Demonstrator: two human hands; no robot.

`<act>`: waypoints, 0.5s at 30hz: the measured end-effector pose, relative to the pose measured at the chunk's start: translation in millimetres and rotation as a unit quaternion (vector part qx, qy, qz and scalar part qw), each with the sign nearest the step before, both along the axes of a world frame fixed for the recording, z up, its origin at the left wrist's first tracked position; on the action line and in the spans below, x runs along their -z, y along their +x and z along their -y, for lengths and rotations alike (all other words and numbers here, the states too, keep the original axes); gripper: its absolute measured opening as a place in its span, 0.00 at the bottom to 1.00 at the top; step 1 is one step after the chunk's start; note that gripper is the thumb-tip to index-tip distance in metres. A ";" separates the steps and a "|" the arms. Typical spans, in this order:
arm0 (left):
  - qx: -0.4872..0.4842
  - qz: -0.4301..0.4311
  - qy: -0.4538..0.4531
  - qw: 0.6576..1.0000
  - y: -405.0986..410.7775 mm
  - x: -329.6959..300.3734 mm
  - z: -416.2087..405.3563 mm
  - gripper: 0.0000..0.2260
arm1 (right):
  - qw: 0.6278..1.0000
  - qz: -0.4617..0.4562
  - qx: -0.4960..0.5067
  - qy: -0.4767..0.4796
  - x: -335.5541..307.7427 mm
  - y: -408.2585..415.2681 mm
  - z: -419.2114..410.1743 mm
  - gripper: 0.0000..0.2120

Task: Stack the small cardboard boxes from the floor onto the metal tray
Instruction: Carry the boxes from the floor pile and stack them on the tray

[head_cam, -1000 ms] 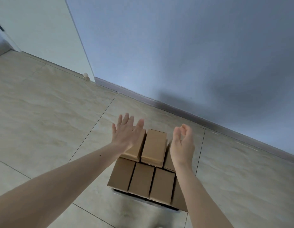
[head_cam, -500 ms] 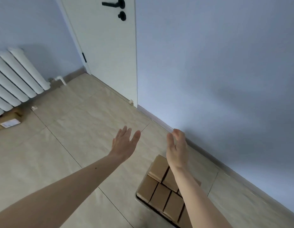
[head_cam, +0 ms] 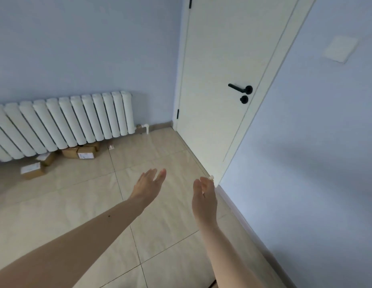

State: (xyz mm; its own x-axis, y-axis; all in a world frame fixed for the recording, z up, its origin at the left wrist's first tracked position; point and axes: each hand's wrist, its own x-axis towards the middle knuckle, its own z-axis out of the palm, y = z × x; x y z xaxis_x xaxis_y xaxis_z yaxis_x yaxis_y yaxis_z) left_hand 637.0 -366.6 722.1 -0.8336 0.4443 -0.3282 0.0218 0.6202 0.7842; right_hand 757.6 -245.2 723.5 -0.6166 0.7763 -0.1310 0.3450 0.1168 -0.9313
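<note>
Cardboard boxes [head_cam: 56,161] scattered at varied angles under radiator [head_cam: 62,123], both hands [head_cam: 148,185] spread, empty.

**Boxes by the radiator, hands over the floor**

The cardboard boxes [head_cam: 77,154] lie on the floor [head_cam: 77,204] under the radiator [head_cam: 62,123], far left. The door [head_cam: 228,80] stands right of it. The left hand [head_cam: 148,187] and right hand [head_cam: 203,201] hang side by side, apart, above the floor before the door.
</note>
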 end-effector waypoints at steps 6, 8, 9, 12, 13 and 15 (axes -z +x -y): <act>-0.085 0.046 0.044 0.994 -113.2 -19.4 93.2 0.33 | 0.998 -0.011 -0.061 0.009 -22.6 -145.1 73.6 0.18; -0.103 0.058 0.053 0.992 -149.4 -24.6 124.8 0.33 | 0.997 -0.006 -0.078 0.007 -25.3 -189.0 100.2 0.19; -0.107 0.063 0.057 0.991 -168.0 -26.4 140.8 0.33 | 0.996 -0.003 -0.088 0.004 -26.2 -210.5 114.0 0.19; -0.148 0.075 0.073 0.983 -225.5 -28.7 185.6 0.29 | 0.993 0.009 -0.119 -0.006 -26.7 -274.7 154.5 0.20; -0.157 0.079 0.082 0.981 -242.1 -28.7 198.0 0.24 | 0.991 0.014 -0.129 -0.009 -25.7 -293.2 165.4 0.20; -0.191 0.081 0.086 0.975 -277.0 -27.7 221.4 0.15 | 0.988 0.024 -0.154 -0.012 -22.3 -333.0 184.8 0.20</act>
